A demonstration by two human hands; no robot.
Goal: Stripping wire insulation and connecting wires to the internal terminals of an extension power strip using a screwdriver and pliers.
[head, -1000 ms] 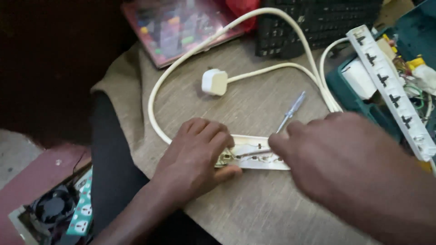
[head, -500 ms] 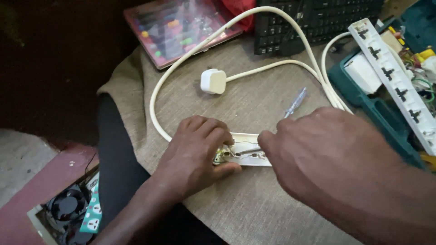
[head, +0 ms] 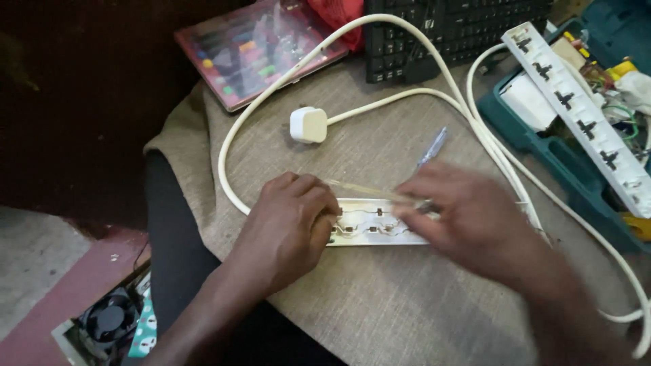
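Note:
An opened white power strip base (head: pixel 374 232) with metal contacts showing lies on the cloth-covered table (head: pixel 380 312). My left hand (head: pixel 291 218) grips its left end and holds it down. My right hand (head: pixel 475 224), blurred by motion, is over the base's right end. It pinches a thin pale metal strip (head: pixel 366 190) that slants from near my left fingers up to it. The base's cream cable (head: pixel 271 81) loops away to a white plug (head: pixel 308 125). A clear blue-handled screwdriver (head: pixel 434 144) shows just beyond my right hand; I cannot tell whether it is held.
A second white power strip (head: pixel 576 112) lies across a teal toolbox (head: pixel 542 146) of parts at the right. A black keyboard (head: pixel 461 27) and a pink flat case (head: pixel 264 51) sit at the back. A small fan (head: pixel 108 318) is on the floor, lower left.
My right hand has shifted right along the base, uncovering its contacts, and the thin metal strip now slants up out of it. My left hand has stayed on the left end.

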